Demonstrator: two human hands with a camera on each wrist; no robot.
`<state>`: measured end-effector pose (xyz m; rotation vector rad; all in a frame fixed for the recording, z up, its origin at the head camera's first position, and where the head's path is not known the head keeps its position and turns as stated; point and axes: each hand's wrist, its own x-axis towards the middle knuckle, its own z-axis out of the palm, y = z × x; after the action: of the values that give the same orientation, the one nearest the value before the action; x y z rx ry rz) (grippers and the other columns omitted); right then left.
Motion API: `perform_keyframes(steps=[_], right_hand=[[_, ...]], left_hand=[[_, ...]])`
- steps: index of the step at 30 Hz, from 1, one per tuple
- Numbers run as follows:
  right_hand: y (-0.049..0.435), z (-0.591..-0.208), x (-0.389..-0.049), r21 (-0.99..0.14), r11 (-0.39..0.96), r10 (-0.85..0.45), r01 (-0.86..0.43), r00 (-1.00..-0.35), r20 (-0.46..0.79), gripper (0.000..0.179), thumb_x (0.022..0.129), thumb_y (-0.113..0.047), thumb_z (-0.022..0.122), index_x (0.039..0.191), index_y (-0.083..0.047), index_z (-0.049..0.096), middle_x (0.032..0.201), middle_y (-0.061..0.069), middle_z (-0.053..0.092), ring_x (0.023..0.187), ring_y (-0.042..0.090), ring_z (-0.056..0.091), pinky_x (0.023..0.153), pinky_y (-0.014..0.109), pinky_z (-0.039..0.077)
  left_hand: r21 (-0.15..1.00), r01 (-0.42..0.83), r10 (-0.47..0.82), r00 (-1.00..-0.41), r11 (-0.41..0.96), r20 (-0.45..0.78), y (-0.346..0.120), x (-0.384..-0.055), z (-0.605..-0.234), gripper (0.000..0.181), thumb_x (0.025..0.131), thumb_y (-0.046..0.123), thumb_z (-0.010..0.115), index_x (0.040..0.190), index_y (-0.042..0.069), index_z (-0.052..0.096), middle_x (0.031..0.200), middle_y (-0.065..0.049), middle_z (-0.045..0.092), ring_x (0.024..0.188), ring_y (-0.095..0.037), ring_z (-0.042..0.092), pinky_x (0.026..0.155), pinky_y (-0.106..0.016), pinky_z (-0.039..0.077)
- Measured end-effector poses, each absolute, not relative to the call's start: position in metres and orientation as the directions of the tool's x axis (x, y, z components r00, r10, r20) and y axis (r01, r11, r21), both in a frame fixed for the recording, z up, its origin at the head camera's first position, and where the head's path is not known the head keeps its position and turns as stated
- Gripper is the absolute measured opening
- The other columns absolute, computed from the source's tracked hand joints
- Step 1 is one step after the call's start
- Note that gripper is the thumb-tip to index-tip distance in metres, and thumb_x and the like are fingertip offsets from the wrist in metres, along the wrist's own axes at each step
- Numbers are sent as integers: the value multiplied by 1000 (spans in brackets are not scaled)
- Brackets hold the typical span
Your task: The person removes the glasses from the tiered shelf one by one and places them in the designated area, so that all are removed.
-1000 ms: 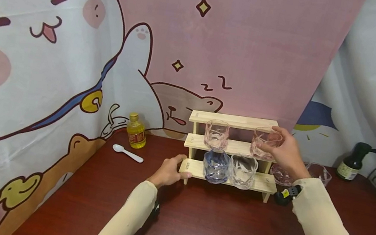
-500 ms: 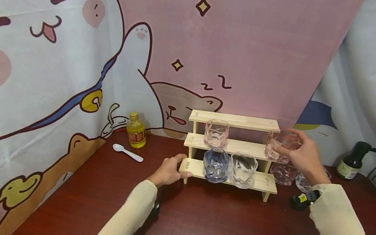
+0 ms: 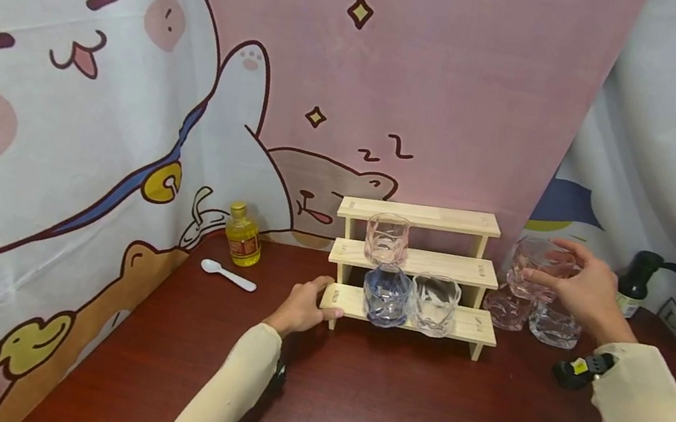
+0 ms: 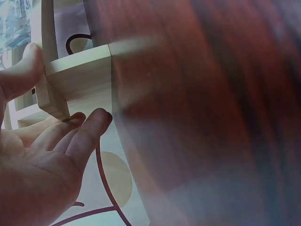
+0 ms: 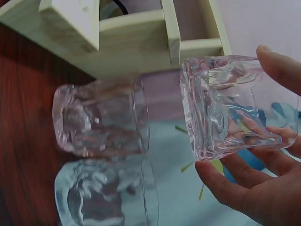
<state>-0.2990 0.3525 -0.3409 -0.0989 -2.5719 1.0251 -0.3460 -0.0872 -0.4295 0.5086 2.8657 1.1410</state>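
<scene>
My right hand (image 3: 591, 293) holds a pinkish clear glass tumbler (image 3: 532, 266) in the air, right of the three-tier wooden rack (image 3: 417, 261). Thumb and fingers span its wall in the right wrist view, where the held tumbler (image 5: 225, 108) lies sideways. Below it on the table stand a pink tumbler (image 3: 506, 309) and a clear tumbler (image 3: 554, 326). With its thumb on top and fingers beneath, my left hand (image 3: 302, 308) grips the left end of the rack's lowest board (image 4: 77, 61). That board bears a blue tumbler (image 3: 386, 299) and a clear tumbler (image 3: 433, 307); another pink tumbler (image 3: 386, 241) sits on the middle board.
A small bottle of yellow oil (image 3: 244, 236) and a white spoon (image 3: 228, 275) are at the left of the dark red table (image 3: 396, 417). Behind my right hand stands a dark green bottle (image 3: 636, 282). A printed cloth (image 3: 480, 100) hangs along the back.
My right hand has carried the pink tumbler off the middle board, moving right until it hangs above the tumblers on the table. My left hand stays on the rack.
</scene>
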Motion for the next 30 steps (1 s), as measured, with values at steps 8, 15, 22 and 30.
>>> perform_keyframes(steps=[8,15,22,30], right_hand=[[375,-345,-288,-667,745,240,-27,-922,305,98,85,-53,76,157,-5,30,139,32,53,98,19,60,70,34,46],[398,-350,-277,-656,755,280,13,-911,304,101,84,-57,75,157,-5,29,139,30,54,84,-13,38,72,37,46],[418,-353,-271,-617,784,323,65,-892,317,99,86,-53,73,157,-1,27,138,36,51,104,38,57,76,52,45],[439,-361,-267,-618,776,395,125,-860,323,93,91,-39,72,155,6,22,139,42,46,118,56,47,82,59,45]], left_hand=[[666,298,306,-946,684,110,-88,-347,-430,61,87,25,80,139,9,53,133,-16,64,124,-35,58,108,-52,43],[657,313,311,-942,686,125,-88,-346,-431,61,86,25,80,138,9,53,130,-16,65,119,-34,59,105,-51,45],[671,308,310,-943,675,121,-88,-344,-430,62,86,23,80,139,7,53,131,-17,64,120,-37,59,105,-52,44],[681,291,305,-947,672,104,-88,-344,-427,65,87,23,80,142,5,50,135,-18,62,126,-40,56,108,-54,42]])
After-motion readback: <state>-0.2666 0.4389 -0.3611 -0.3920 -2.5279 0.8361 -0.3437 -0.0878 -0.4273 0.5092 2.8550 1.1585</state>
